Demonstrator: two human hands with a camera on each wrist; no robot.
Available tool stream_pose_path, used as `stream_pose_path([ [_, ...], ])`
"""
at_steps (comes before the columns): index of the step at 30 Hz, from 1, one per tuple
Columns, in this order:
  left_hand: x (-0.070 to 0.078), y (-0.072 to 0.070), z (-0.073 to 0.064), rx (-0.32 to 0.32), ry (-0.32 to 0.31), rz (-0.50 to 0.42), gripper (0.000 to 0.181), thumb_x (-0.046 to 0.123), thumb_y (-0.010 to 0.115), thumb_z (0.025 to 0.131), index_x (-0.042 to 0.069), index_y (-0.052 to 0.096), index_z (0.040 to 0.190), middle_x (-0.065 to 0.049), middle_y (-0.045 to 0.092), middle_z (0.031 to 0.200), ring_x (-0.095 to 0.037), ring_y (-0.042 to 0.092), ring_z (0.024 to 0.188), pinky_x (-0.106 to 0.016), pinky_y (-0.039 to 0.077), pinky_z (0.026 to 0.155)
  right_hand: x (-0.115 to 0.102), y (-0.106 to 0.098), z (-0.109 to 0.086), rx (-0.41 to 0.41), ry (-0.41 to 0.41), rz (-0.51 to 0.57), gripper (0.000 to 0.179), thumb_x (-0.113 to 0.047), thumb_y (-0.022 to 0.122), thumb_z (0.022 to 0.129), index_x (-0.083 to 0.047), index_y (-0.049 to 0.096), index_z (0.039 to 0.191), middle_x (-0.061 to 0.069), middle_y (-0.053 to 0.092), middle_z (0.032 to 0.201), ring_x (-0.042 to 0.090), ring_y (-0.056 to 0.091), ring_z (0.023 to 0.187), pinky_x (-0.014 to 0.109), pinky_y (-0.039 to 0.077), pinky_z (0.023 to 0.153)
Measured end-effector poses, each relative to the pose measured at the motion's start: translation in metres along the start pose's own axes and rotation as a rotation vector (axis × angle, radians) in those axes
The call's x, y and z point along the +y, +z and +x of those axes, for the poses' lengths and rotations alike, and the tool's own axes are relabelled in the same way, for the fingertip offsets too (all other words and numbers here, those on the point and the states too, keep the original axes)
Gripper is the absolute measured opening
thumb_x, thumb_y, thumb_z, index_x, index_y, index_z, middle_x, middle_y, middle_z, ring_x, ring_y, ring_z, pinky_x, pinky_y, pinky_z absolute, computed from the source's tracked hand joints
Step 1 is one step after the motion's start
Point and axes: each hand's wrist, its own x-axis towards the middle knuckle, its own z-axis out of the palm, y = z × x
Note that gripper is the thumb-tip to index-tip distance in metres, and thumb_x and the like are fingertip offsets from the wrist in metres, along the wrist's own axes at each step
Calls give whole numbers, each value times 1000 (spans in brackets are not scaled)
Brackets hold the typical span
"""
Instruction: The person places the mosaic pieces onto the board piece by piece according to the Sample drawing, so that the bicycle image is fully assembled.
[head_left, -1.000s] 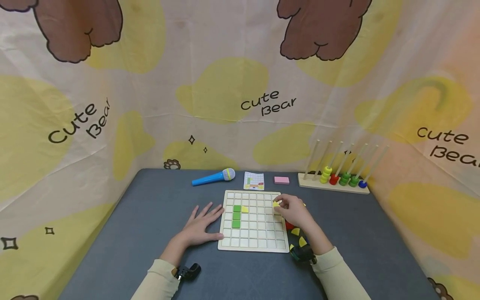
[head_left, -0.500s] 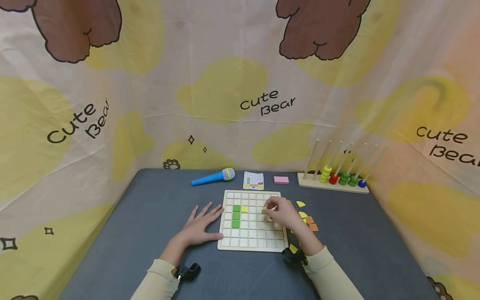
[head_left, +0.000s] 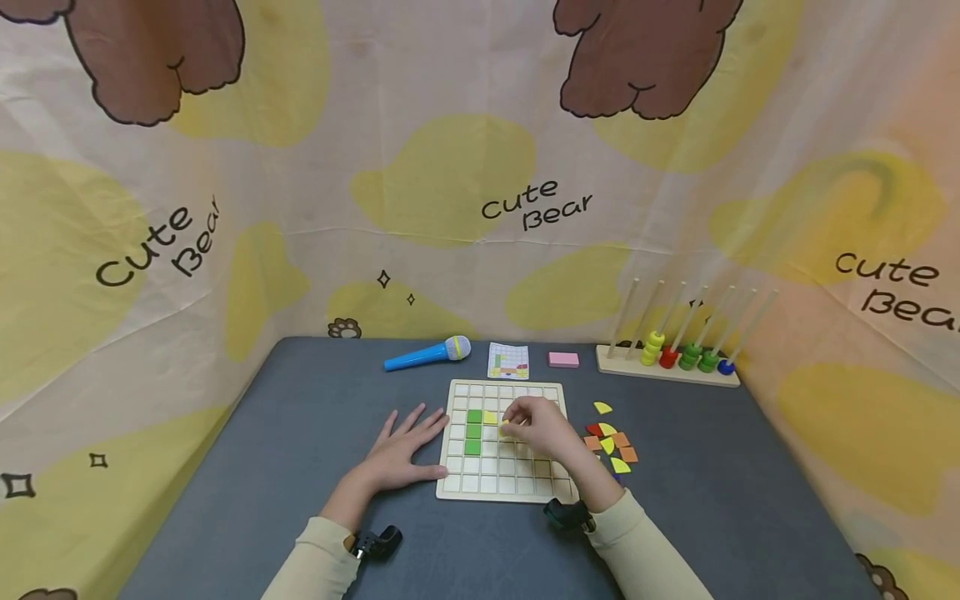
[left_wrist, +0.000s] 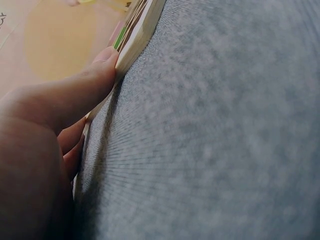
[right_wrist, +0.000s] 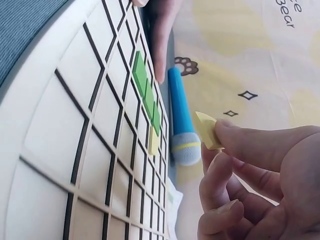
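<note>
A pale wooden grid board (head_left: 517, 486) lies on the table, with a column of green square tiles (head_left: 473, 432) and one yellow tile (head_left: 490, 417) beside the top one. My left hand (head_left: 401, 460) is spread on the table at the board's left side; its thumb (left_wrist: 92, 82) touches the edge in the left wrist view. Over the middle of the grid, my right hand (head_left: 543, 427) pinches a thin yellow tile (right_wrist: 207, 130) between thumb and finger. That tile has a pointed corner, tilted above the cells in the right wrist view.
Loose yellow, orange and red tiles (head_left: 620, 465) lie right of the board. Behind it are a blue toy microphone (head_left: 426, 354), a printed pattern card (head_left: 507, 362) and a pink block (head_left: 563, 360). A peg stand with coloured beads (head_left: 667, 369) stands at back right.
My right hand has moved left from the board's right edge to its middle, carrying the yellow tile. The loose tiles it covered now show. My left hand has stayed put.
</note>
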Motion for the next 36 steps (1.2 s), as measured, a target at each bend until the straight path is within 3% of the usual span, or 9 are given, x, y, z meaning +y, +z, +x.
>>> stream_pose_path([
  [18,-3,2,2,-5,-3,18,92,76,57,86,33,25,161,10,21,168,-28,7,158,-63,-6,122,-17,44,8,-72,-60,13,10,-21,79,88,-18,72,82,-6,65,75,11,57,65,26,48,58],
  [23,-4,-1,0,-19,10,-6,99,75,64,81,32,26,161,9,21,168,-29,7,158,-62,-7,122,-19,58,9,-102,-52,20,10,-19,80,87,-16,72,82,-6,66,72,9,59,64,25,48,59],
  [28,-2,-3,-2,-24,28,-28,108,76,72,74,30,28,161,7,22,168,-31,6,158,-64,-7,122,-20,66,8,-102,-76,-23,10,-16,80,87,-16,73,80,-7,65,70,7,58,63,24,47,58],
  [36,-5,2,0,15,39,-13,110,76,73,72,27,30,161,3,25,168,-33,9,157,-65,-3,121,-21,73,7,-86,-88,-149,12,-20,80,88,-19,72,79,-12,62,67,4,56,60,23,44,56],
])
